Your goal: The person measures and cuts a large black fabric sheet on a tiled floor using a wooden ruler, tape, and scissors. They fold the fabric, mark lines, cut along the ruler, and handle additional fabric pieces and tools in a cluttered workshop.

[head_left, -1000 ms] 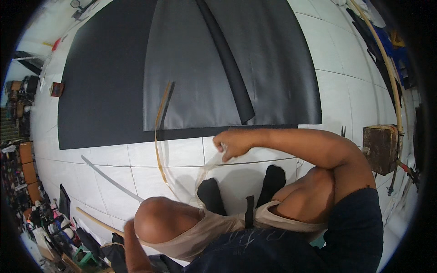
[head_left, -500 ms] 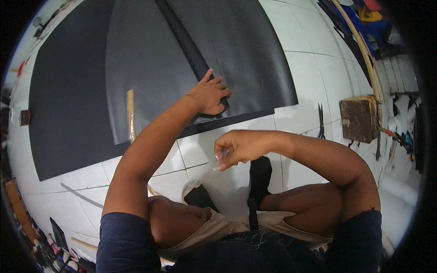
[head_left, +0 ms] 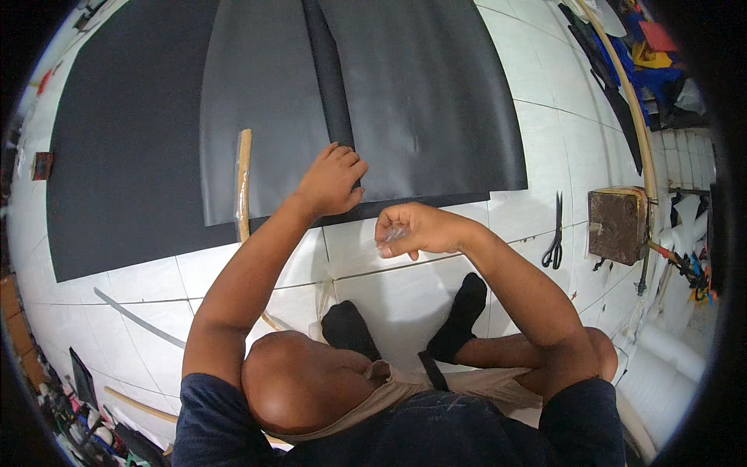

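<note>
A large black sheet (head_left: 124, 156) lies on the tiled floor, with greyer, shinier sheet panels (head_left: 436, 109) over its right part. A dark folded strip (head_left: 333, 78) runs up between the panels. My left hand (head_left: 333, 179) is at the near end of this strip, fingers curled over its edge; what lies beneath the palm is hidden. Just right of it and nearer to me, my right hand (head_left: 420, 229) pinches a crumpled piece of clear plastic film (head_left: 395, 233) between thumb and fingers, apart from the sheet.
A wooden stick (head_left: 243, 183) partly wrapped in clear plastic lies across the sheet's near edge. Black scissors (head_left: 554, 237) and a worn brown block (head_left: 616, 226) are to the right. A grey metal strip (head_left: 140, 317) lies at left. My socked feet (head_left: 459, 315) are close by.
My left hand has shifted left, its spread fingers now curled over the strip. My right hand has moved slightly away from me, and the film that hung below it is now bunched in its fingers.
</note>
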{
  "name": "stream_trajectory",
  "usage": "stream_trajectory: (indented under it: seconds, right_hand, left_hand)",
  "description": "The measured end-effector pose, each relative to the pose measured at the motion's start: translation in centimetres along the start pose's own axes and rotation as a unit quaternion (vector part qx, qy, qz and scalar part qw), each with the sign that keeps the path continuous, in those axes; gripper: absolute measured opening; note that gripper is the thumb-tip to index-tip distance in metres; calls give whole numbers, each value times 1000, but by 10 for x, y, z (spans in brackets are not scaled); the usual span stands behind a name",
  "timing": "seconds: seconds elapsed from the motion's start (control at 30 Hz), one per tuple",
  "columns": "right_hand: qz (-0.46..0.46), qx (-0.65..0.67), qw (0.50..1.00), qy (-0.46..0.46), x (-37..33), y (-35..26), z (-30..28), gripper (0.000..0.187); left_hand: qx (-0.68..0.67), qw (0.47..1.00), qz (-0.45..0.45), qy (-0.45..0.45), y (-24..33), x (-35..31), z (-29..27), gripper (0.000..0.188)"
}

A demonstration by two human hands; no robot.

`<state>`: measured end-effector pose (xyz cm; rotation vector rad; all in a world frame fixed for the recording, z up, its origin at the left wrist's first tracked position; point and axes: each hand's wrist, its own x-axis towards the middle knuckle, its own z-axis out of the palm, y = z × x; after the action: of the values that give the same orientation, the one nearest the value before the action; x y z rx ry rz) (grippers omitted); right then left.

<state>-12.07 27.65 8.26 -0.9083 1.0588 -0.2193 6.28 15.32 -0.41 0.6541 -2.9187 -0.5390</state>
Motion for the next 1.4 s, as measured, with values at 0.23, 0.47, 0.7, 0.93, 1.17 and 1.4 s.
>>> stream_trajectory:
  seconds: [0.23, 0.47, 0.7, 0.93, 1.17, 1.4]
  right_hand:
    - [-62, 13, 995, 76, 7, -5, 9, 31]
    - [-95, 79, 990, 68, 15, -4, 24, 24]
    - [-131, 61, 987, 66, 32, -5, 27, 30]
    - [-140, 59, 987, 55, 46, -21, 23, 37]
    - [-183, 113, 962, 170, 49, -34, 14, 25]
    - [-269, -55, 910, 310, 63, -34, 14, 18]
  left_hand:
    - [-3, 995, -89, 46, -7, -38, -5, 24]
    - [-21, 991, -129, 44, -13, -71, 5, 16]
    - [-72, 967, -219, 111, -12, -93, 11, 15]
    - [-197, 920, -275, 200, -22, -109, 20, 24]
    - [-307, 891, -325, 81, -56, -111, 18, 13]
    - [-183, 924, -316, 117, -43, -109, 8, 13]
